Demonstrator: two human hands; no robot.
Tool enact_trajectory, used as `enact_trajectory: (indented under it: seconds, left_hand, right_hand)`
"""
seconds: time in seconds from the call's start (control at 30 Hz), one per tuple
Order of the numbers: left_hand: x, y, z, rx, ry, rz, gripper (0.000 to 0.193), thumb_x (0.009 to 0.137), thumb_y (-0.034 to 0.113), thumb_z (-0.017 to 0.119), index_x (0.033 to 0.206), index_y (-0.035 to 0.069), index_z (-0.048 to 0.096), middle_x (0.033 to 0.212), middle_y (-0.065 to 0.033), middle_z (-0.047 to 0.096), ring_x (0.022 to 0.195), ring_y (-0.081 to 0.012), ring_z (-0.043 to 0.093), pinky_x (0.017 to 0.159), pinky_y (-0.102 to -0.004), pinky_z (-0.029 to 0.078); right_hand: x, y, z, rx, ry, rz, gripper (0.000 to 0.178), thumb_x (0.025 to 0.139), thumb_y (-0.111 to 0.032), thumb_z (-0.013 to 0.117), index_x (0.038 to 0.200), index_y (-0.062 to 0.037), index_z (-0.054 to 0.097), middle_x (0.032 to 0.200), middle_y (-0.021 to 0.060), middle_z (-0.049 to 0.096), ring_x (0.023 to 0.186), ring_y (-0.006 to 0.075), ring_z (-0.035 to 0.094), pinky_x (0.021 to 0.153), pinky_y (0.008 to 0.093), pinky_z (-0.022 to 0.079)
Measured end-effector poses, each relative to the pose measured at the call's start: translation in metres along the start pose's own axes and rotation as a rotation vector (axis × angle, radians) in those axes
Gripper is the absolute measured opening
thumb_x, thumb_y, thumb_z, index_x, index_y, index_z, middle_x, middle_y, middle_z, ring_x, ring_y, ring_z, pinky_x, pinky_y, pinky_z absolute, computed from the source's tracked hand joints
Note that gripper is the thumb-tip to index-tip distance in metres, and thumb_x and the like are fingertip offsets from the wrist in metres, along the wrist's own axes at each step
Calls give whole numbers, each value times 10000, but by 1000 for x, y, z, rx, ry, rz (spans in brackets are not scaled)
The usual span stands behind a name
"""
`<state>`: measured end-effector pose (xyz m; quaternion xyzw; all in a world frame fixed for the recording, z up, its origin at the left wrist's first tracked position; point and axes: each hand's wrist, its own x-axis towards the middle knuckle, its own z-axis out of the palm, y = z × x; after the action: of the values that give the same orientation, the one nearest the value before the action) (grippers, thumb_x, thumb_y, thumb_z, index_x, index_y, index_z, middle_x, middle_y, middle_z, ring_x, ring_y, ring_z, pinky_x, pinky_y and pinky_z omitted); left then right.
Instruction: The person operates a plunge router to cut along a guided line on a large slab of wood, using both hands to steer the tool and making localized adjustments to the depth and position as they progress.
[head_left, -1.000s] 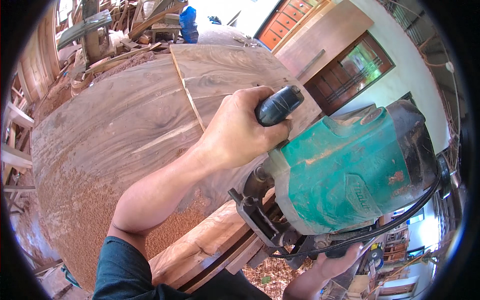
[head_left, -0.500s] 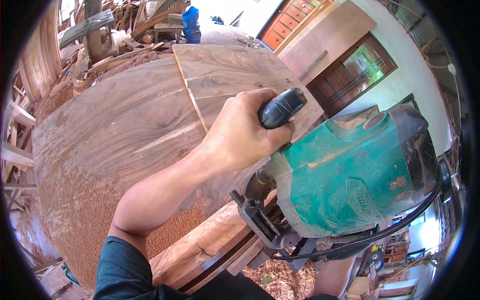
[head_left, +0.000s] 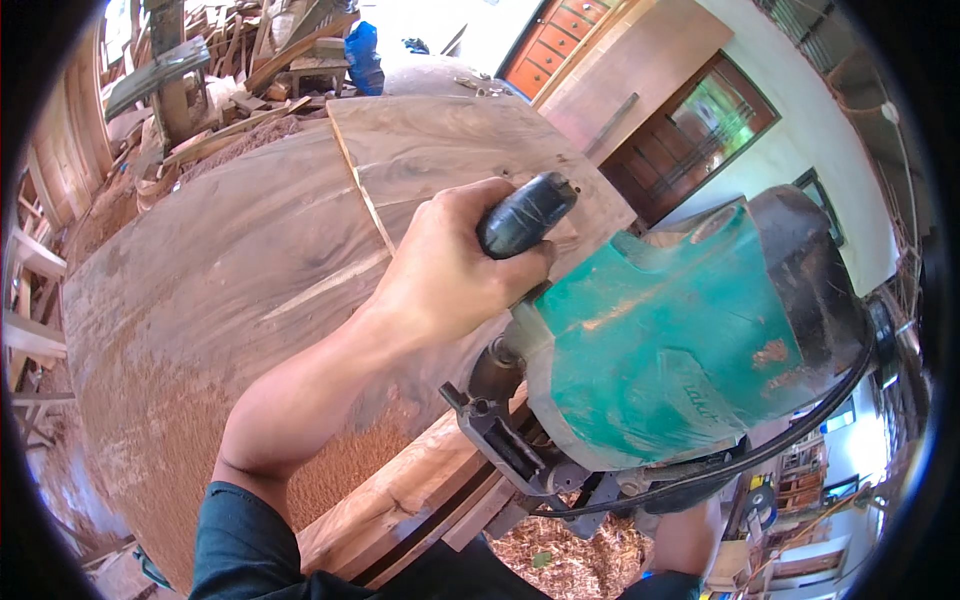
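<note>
My left hand [head_left: 440,260] is closed round the black side handle [head_left: 528,215] of a large teal plunge router [head_left: 670,340]. The router's metal base [head_left: 505,445] rests over a light wooden beam [head_left: 400,490] with a dark slot along it. From the lower right comes my right forearm [head_left: 687,540]; the router's body hides that hand, so its fingers do not show. A black cord [head_left: 800,425] curves along the router's near side. Just beyond the beam lies a broad wooden slab [head_left: 290,220], strewn with brown sawdust on its near left part.
Scrap wood [head_left: 240,70] is heaped at the far left, beside a blue bag [head_left: 364,60]. Panelled wooden doors [head_left: 690,140] lean by the white wall on the right. Wood shavings [head_left: 570,555] cover the ground below the beam.
The router and my left hand have shifted a little to the left along the beam. My view has turned slightly too. The left-hand grip on the handle is the same.
</note>
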<state>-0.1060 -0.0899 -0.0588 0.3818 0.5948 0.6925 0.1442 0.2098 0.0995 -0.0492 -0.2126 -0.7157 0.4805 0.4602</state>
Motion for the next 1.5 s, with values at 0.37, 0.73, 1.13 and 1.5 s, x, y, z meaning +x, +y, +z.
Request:
enact_trajectory:
  seconds: [0.37, 0.73, 1.13, 1.5]
  left_hand:
    - [2, 2, 5, 28, 44, 50, 277, 821, 134, 755, 1030, -34, 686, 774, -33, 635, 694, -99, 572, 647, -290, 492]
    - [2, 1, 13, 15, 86, 117, 316, 852, 52, 643, 1151, -45, 673, 839, 16, 634, 712, -56, 549, 631, -231, 457]
    - [5, -17, 2, 98, -11, 29, 218, 902, 97, 667, 1064, -49, 656, 774, -8, 673, 628, -56, 570, 546, -237, 457]
    - [-5, -28, 7, -139, 244, -57, 267, 898, 82, 645, 1112, -76, 615, 965, -51, 660, 828, -120, 592, 711, -269, 495]
  right_hand:
    - [31, 9, 5, -224, -384, -5, 489, 931, -215, 666, 1354, -25, 509, 1330, 143, 593, 1133, 258, 592, 988, 419, 478]
    - [40, 47, 18, -418, -775, -308, 422, 909, -162, 706, 1290, -31, 579, 1280, 130, 630, 1067, 243, 625, 952, 404, 498]
    - [65, 51, 12, -230, -1013, -309, 310, 873, -93, 749, 1168, -36, 673, 1140, 140, 681, 956, 253, 664, 872, 396, 520]
    - [120, 42, 25, -139, -1258, -760, 175, 833, -161, 754, 985, -81, 718, 1000, 112, 687, 998, 349, 651, 838, 459, 545]
